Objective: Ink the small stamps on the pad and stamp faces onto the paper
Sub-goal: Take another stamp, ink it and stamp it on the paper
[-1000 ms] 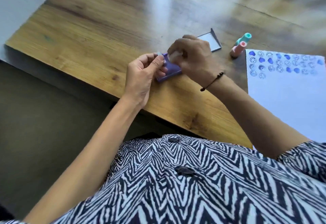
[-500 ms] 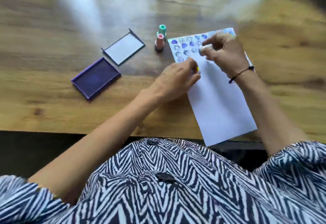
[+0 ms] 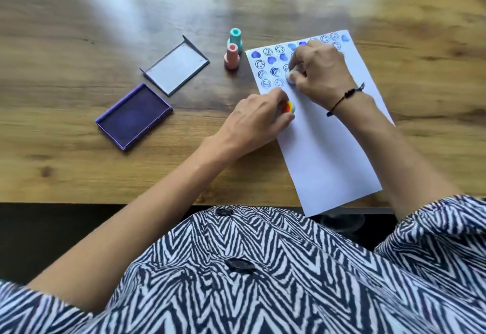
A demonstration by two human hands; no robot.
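A white paper (image 3: 328, 144) lies tilted on the wooden table, its top covered with several blue stamped faces (image 3: 267, 69). My right hand (image 3: 319, 72) is closed on a small white stamp (image 3: 290, 77) and presses it down on the paper below the printed rows. My left hand (image 3: 259, 120) rests at the paper's left edge, closed around a small yellow and red stamp (image 3: 287, 107). The open purple ink pad (image 3: 132, 116) sits to the left, away from both hands.
The pad's clear lid (image 3: 176, 68) lies upside down behind the pad. A pink stamp (image 3: 232, 57) and a teal stamp (image 3: 235, 37) stand upright by the paper's top-left corner. The table's front edge (image 3: 105, 200) runs near my striped shirt; the paper's bottom overhangs it.
Both hands left the ink pad and moved right onto the paper. The right hand has come down with its stamp onto the sheet; the view swung right.
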